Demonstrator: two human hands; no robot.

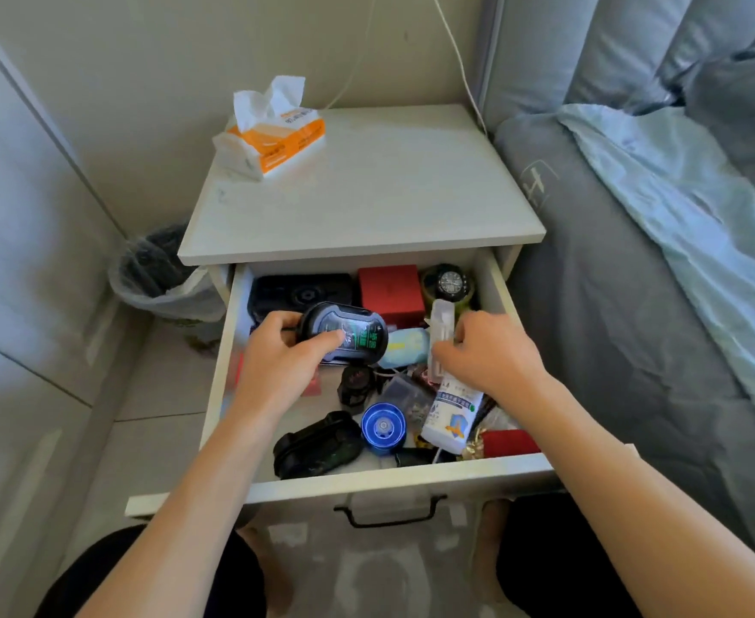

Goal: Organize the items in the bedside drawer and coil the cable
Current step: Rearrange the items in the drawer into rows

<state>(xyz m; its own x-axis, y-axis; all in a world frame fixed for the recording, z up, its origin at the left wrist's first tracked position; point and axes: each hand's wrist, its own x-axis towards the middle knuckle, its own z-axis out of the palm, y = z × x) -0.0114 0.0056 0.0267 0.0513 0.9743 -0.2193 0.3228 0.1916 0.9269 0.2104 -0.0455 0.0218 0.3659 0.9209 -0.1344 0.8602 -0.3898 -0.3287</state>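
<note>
While the drawer [250, 488] stands pulled out from the bedside table [366, 207], it holds a red box [391, 289] and a watch [449, 283] at the far side, and a blue round case [382, 426], a white bottle [451, 414] and a black case [317, 443] nearer. The left hand [277, 359] grips a black oval device [344, 334], its long axis running left to right. The right hand [487, 350] pinches what seems a white plastic piece [440, 336], standing upright. A white cable [455, 51] hangs down the far wall.
</note>
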